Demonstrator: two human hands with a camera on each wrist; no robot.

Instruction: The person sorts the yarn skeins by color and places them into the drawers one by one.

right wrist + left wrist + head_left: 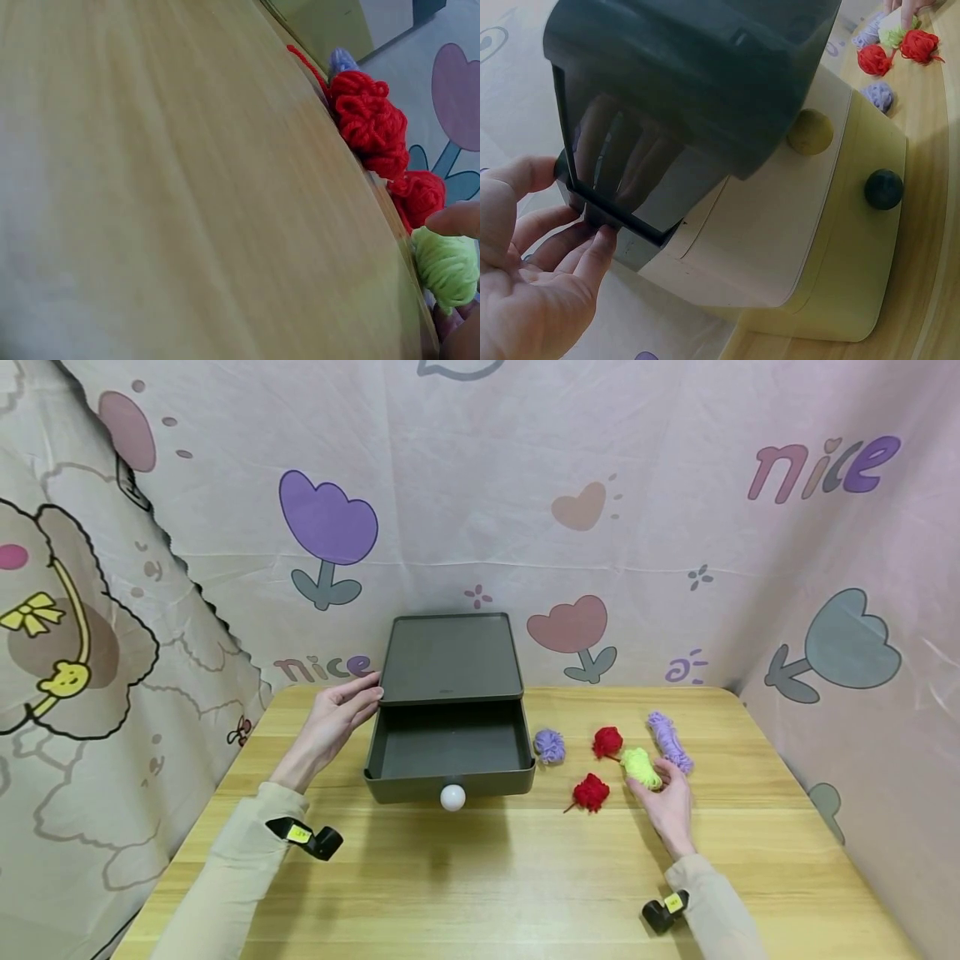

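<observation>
A dark grey top drawer (450, 787) with a white knob stands pulled out of its drawer cabinet (450, 656). My left hand (341, 718) holds the cabinet's left edge near the front corner; in the left wrist view, the thumb and curled fingers (596, 255) meet its dark casing. At the right, my right hand (670, 802) pinches a yellow-green yarn bundle (640, 767) between thumb and fingers, close over the table. The right wrist view shows the thumb (456, 220) against this yarn (448, 266), with most of the hand out of frame.
Two red yarn balls (591, 793) and a round purple yarn ball (550, 746) lie between the cabinet and my right hand. A long purple yarn bundle (670, 742) lies just behind that hand. Below the top drawer are cream and yellow drawers (855, 217). A printed curtain hangs behind the table.
</observation>
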